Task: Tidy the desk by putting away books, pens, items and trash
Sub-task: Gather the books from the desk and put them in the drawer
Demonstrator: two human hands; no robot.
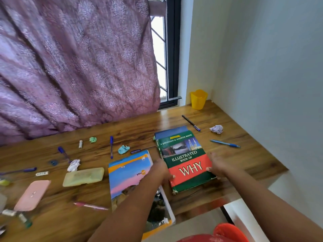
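Note:
A green and red "Illustrated Book of WHY" (185, 159) lies on a blue book (170, 132) on the wooden desk (132, 130). My left hand (161, 170) grips the green book's left edge, thumb on the cover. My right hand (217, 165) grips its right edge. A colourful notebook (127, 175) lies to the left, partly under my left arm. Pens lie scattered: blue (225, 143), black (191, 122), purple (111, 149), pink (90, 206). Crumpled paper balls sit at the right (216, 129) and middle (123, 149).
A yellow cup (198, 99) stands in the far right corner by the window. A pale green pencil case (83, 176) and a pink case (32, 195) lie at the left with small tubes and more pens. A purple curtain hangs behind. An orange bin (230, 232) sits below the desk edge.

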